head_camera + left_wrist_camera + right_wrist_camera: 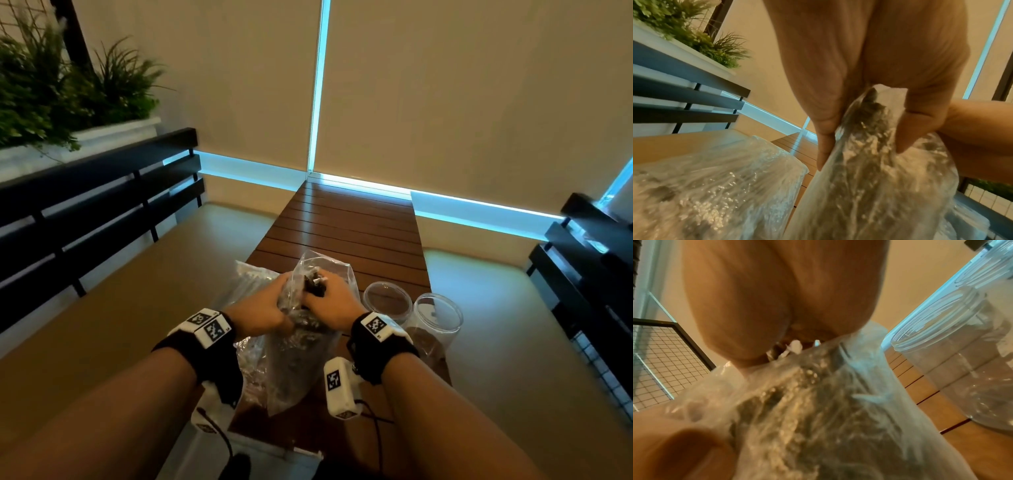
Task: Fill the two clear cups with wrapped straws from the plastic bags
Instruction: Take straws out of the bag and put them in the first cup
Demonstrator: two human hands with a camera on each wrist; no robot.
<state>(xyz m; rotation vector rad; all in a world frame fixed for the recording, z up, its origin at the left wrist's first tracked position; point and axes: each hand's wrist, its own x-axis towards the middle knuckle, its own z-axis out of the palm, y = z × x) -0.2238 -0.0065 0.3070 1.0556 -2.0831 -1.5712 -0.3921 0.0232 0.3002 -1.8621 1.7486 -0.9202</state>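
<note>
A clear plastic bag (301,346) of dark wrapped straws stands tilted on the wooden table (342,222). My left hand (282,298) grips the bag (869,186) from outside, thumb and fingers (904,138) pinching the plastic. My right hand (320,287) is at the bag's open top, curled round a bunch of straws (313,284); in the right wrist view its fingertips (793,344) are buried among the straw ends. Two clear cups (387,301) (436,317) stand upright to the right, seemingly holding no straws. The nearer cup (951,353) is close beside the bag (807,410).
A second plastic bag (250,277) of pale wrapped straws lies on the table to the left, also in the left wrist view (715,178). Dark slatted bench backs (85,212) flank both sides. Planter (51,102) at far left. Blinds behind the table.
</note>
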